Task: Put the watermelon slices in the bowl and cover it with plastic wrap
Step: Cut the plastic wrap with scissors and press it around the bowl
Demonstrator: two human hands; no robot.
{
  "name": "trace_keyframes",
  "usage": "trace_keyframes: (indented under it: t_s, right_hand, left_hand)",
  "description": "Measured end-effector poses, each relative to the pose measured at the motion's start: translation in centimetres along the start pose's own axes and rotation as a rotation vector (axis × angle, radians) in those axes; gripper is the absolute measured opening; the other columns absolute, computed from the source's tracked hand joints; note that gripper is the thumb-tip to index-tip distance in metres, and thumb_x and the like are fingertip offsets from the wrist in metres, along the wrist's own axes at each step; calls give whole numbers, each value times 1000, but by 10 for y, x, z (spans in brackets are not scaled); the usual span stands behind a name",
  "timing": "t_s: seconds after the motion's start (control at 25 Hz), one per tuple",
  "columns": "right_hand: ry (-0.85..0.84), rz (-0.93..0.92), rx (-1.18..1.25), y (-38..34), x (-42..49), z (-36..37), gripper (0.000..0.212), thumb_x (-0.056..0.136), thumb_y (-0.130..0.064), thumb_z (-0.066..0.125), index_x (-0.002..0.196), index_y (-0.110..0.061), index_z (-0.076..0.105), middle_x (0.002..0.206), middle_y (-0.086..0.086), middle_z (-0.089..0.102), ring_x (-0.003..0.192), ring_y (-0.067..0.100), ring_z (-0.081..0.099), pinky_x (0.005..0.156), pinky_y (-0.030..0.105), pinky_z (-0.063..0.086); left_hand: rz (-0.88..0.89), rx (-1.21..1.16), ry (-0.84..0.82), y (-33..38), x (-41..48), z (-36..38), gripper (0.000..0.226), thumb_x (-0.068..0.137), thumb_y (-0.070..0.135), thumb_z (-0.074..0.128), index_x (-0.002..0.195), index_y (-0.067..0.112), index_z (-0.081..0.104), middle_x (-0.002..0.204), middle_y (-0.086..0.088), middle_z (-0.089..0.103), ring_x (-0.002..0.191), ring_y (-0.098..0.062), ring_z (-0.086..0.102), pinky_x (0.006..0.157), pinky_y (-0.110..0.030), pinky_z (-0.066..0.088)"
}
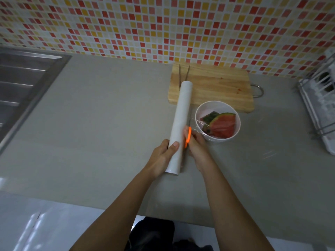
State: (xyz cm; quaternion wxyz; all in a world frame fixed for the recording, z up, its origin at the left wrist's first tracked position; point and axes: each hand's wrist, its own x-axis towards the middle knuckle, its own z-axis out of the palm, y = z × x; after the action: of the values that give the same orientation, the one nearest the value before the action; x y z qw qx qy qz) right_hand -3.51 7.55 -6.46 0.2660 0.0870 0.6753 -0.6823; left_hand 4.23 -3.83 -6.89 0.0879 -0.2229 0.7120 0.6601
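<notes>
Left hand [164,156] wrapped around the near end of the wrap roll [181,127], which lies on the counter [108,124] pointing toward the back edge, far end over the board [213,87]. Right hand [196,144] closed on orange scissors [188,136], just right of the roll. Bowl [217,122] just beyond the right hand, touching the board's near edge (film already stretched over it). Watermelon [223,125] inside the bowl.

Both forearms bare, no sleeves, no watch or rings on left hand [161,156] or right hand [199,150]. Dark garment [154,232] below.
</notes>
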Motion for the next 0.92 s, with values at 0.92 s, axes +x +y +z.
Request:
trace_keyframes:
  t_s: [0.92]
  right_hand:
    - [130,-37,175,9,21,14,25,85,-36,62,95,-14,67,95,3,69,88,13,63,76,29,50]
  left_hand:
    - [-3,-19,-96,15,19,-18,68,85,65,24,121,15,53,115,-3,61,102,-18,57,94,-36,44]
